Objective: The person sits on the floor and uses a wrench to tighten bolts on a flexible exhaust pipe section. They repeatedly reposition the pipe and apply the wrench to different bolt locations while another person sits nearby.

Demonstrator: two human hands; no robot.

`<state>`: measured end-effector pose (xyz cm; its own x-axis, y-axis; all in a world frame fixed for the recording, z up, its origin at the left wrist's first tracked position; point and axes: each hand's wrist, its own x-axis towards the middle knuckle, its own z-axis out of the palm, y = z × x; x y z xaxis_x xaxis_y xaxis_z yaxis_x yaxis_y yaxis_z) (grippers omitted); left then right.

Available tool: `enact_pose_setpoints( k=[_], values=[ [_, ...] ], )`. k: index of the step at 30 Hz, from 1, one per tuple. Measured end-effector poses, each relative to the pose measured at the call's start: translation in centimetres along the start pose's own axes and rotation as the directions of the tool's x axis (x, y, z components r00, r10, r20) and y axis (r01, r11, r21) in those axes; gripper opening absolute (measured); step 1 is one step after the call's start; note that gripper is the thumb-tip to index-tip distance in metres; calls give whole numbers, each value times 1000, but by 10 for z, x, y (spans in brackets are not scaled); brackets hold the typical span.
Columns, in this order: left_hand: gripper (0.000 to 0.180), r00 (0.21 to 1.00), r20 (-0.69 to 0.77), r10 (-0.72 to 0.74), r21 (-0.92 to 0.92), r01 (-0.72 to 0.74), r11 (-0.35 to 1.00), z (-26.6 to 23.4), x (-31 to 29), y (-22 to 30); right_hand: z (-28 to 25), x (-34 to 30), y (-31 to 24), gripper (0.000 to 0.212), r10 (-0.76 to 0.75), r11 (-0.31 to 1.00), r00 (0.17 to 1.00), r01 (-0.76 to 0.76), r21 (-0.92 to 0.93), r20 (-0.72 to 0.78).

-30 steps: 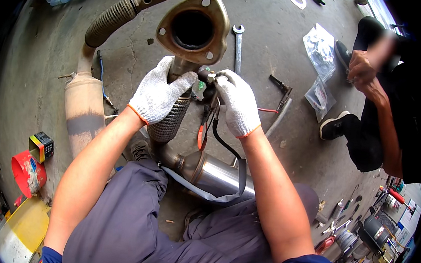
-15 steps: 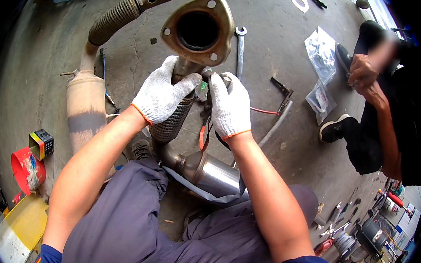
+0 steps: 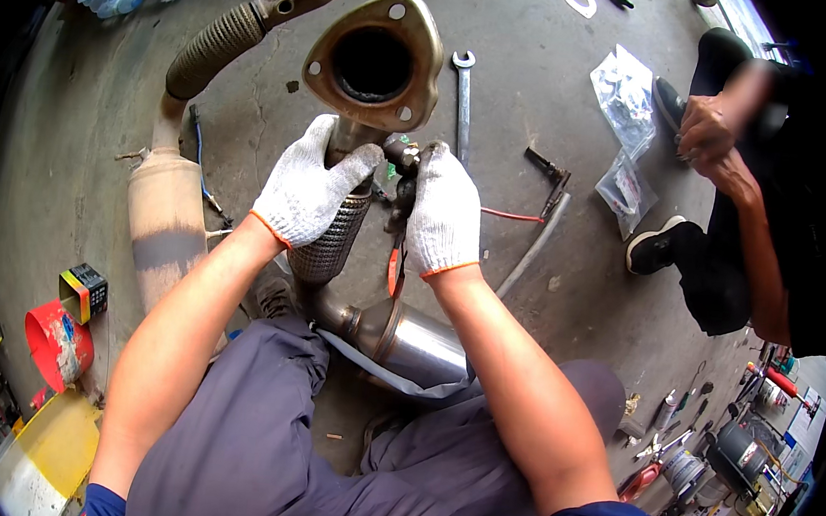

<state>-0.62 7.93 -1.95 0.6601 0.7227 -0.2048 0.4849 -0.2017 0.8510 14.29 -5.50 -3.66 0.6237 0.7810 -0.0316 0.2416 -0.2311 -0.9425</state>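
Observation:
An exhaust pipe with a three-hole flange (image 3: 424,84) stands tilted between my legs. Below the flange is a braided flexible section (image 3: 328,243), then a bend into a shiny metal canister (image 3: 421,347). My left hand (image 3: 306,190), in a white knit glove, is closed round the pipe's neck just under the flange. Beside the neck, on its right, sits a small dark metal fitting (image 3: 401,151). My gloved right hand (image 3: 447,212) is at that fitting with its fingertips pinched together. What lies between those fingertips is too hidden to name.
An older rusty exhaust (image 3: 165,199) lies left. Beyond my hands are a wrench (image 3: 462,105), a grey tube (image 3: 534,247) and plastic bags (image 3: 625,100). A co-worker's hands (image 3: 713,137) are at the right. Left stand a red container (image 3: 57,343) and a small box (image 3: 83,292).
My right hand has turned at the fitting, its fingers now closer together, and more of the fitting shows. My left hand keeps its hold on the neck. The view has shifted slightly.

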Motion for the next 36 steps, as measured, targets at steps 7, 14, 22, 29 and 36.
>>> enact_pose_setpoints(
  k=[7, 14, 22, 29, 36],
  values=[
    [56, 1000, 9, -1, -15, 1, 1000, 0, 0, 3, -1, -4, -20, 33, 187, 964, 982, -181, 193, -18],
    [58, 999, 35, -21, -15, 22, 1000, 2, 0, 6, 4, -7, -16, 39, 191, 936, 981, -173, 306, -31],
    [58, 999, 48, 10, 58, -13, 998, 0, 3, 6, 3, -4, -22, 42, 199, 935, 980, -197, 295, 24],
    [59, 1000, 4, 20, 51, -20, 998, 1, 1, 8, -11, -1, -21, 40, 148, 962, 986, -163, 221, 81],
    [60, 1000, 3, -18, 33, 18, 999, 1, -2, 5, -20, 9, -36, 38, 208, 971, 972, -192, -140, 109]
  ],
)
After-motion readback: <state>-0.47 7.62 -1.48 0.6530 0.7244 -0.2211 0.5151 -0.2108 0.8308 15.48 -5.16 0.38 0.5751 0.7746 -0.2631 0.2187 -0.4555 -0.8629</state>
